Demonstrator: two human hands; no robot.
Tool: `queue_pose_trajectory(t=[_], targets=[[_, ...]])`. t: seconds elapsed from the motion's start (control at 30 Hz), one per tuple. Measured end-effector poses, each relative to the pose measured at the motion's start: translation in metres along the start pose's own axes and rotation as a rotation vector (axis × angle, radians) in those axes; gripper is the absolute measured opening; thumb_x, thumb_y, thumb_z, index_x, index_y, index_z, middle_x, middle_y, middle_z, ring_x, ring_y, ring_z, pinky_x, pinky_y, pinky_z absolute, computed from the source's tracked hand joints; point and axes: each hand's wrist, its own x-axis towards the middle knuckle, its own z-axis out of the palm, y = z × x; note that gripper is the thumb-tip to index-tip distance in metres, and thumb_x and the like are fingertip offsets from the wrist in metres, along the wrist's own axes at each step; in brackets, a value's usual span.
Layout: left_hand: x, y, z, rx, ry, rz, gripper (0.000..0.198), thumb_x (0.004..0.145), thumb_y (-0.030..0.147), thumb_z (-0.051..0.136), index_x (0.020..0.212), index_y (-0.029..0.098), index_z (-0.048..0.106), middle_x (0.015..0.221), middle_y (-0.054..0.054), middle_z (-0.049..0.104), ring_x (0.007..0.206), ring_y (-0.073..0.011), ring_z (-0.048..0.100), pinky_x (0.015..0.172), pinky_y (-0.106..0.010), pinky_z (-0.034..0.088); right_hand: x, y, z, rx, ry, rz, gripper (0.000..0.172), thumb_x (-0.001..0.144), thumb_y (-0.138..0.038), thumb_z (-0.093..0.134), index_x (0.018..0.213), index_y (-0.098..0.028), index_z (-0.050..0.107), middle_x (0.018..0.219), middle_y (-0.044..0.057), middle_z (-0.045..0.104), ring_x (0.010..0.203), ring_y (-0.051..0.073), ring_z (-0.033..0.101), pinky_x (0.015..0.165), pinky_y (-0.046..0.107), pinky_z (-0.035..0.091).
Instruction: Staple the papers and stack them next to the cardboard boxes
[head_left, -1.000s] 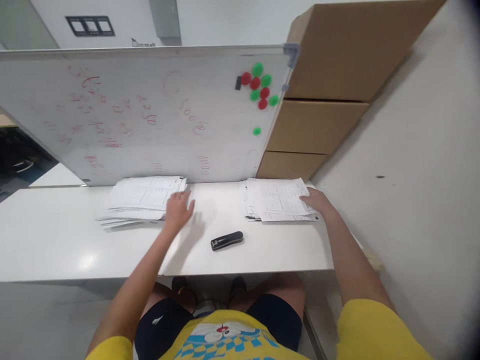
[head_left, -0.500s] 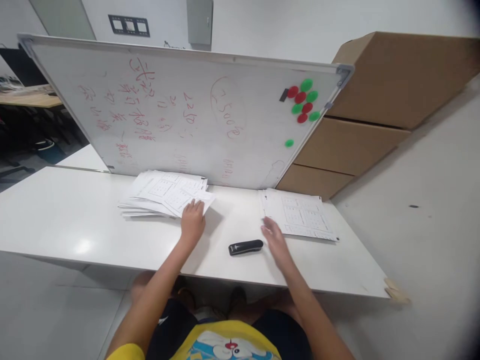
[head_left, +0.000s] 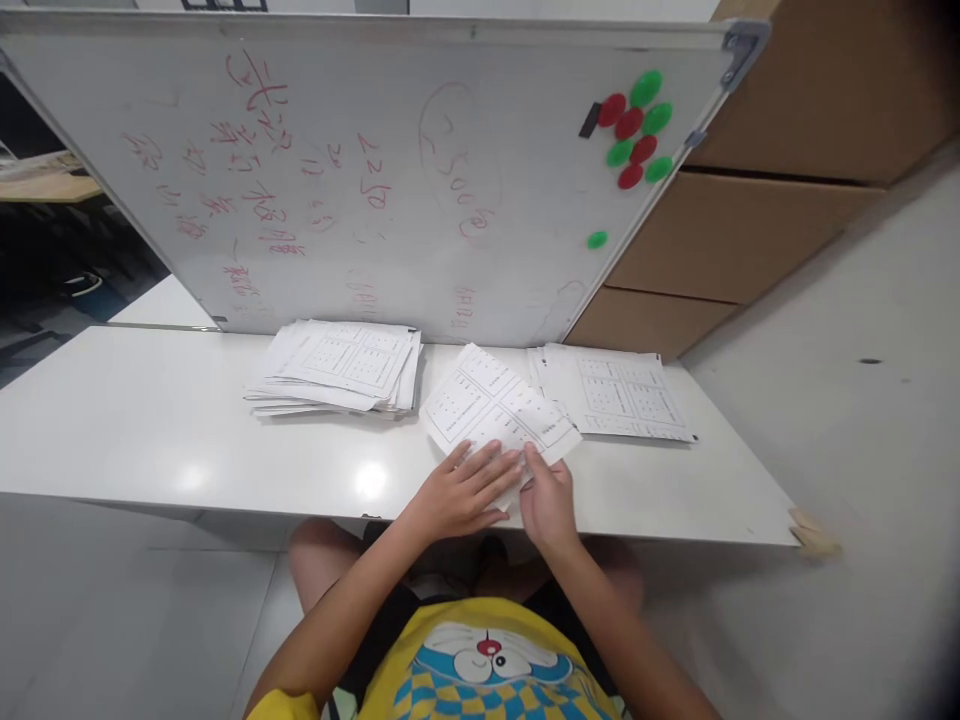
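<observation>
A printed paper sheet point(head_left: 495, 400) lies turned at an angle in front of me, between two stacks. My left hand point(head_left: 461, 497) rests flat on its near part, fingers stretched out and slightly apart. Gripping the sheet's near right edge is my right hand point(head_left: 551, 505), its thumb on top and its fingers curled. To the left sits a thick, uneven stack of printed papers point(head_left: 341, 360). A thinner paper stack point(head_left: 637, 395) lies on the right, close to the sheet's right corner. The black stapler is out of sight, perhaps beneath the sheet and hands.
Behind the white table point(head_left: 135, 420) leans a whiteboard point(head_left: 525, 130) with red handwriting and several red and green magnets point(head_left: 628, 123). Cardboard boxes point(head_left: 750, 230) are piled behind its right end. The table's near edge runs just below my hands.
My left hand has brought a sheet from the left stack to the middle. My right hand has closed on its edge. The stapler is no longer visible, and the view has tilted down.
</observation>
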Motion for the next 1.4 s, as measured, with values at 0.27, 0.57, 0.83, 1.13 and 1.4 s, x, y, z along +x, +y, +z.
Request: queue_pose_trajectory(t=[0.27, 0.57, 0.83, 1.13, 1.4], targets=[[0.012, -0.019, -0.011, -1.191, 0.313, -0.969, 0.055, 0.096, 0.055, 0.023, 0.135, 0.022, 0.044, 0.128, -0.011, 0.058, 0.122, -0.0247, 0.052, 0.103, -0.042, 0.039, 0.021, -0.054, -0.090, -0.406, -0.450, 0.157, 0.042, 0.065, -0.055, 0.076, 0.090, -0.020, 0.076, 0.094, 0.009, 0.076, 0.096, 0.031, 0.067, 0.092, 0.048, 0.050], [0.009, -0.009, -0.015, -1.419, 0.374, -0.991, 0.027, 0.081, 0.043, 0.065, 0.073, 0.018, 0.056, 0.073, 0.001, 0.056, 0.075, -0.0133, 0.054, 0.072, -0.024, 0.042, 0.027, -0.042, -0.117, -0.499, -0.169, -0.100, 0.044, 0.067, -0.056, 0.074, 0.092, -0.020, 0.073, 0.095, 0.007, 0.075, 0.094, 0.029, 0.066, 0.086, 0.043, 0.052], [-0.014, -0.006, 0.017, -1.129, 0.356, -0.774, 0.030, 0.079, 0.045, 0.066, 0.095, 0.020, 0.060, 0.094, -0.005, 0.060, 0.094, -0.0201, 0.056, 0.085, -0.031, 0.044, 0.015, -0.008, -0.127, -0.428, -0.150, -0.153, 0.032, 0.071, -0.049, 0.072, 0.086, -0.021, 0.066, 0.088, 0.006, 0.072, 0.087, 0.025, 0.065, 0.082, 0.038, 0.052], [-0.004, 0.050, 0.026, -1.062, 0.149, -0.866, 0.039, 0.089, 0.050, 0.048, 0.094, 0.018, 0.068, 0.086, -0.006, 0.068, 0.084, -0.0216, 0.062, 0.078, -0.033, 0.049, 0.013, -0.006, -0.162, -0.606, -0.051, -0.135, 0.038, 0.073, -0.055, 0.065, 0.090, -0.022, 0.068, 0.092, 0.009, 0.074, 0.095, 0.029, 0.067, 0.086, 0.041, 0.053], [0.057, 0.045, 0.042, -0.402, -0.024, -0.463, 0.037, 0.090, 0.034, 0.049, 0.122, 0.017, 0.055, 0.122, -0.012, 0.060, 0.120, -0.0299, 0.049, 0.099, -0.046, 0.039, 0.062, -0.041, -0.225, -0.675, -0.075, 0.030, 0.041, 0.072, -0.045, 0.066, 0.104, -0.019, 0.066, 0.104, 0.010, 0.074, 0.098, 0.029, 0.068, 0.082, 0.040, 0.057]])
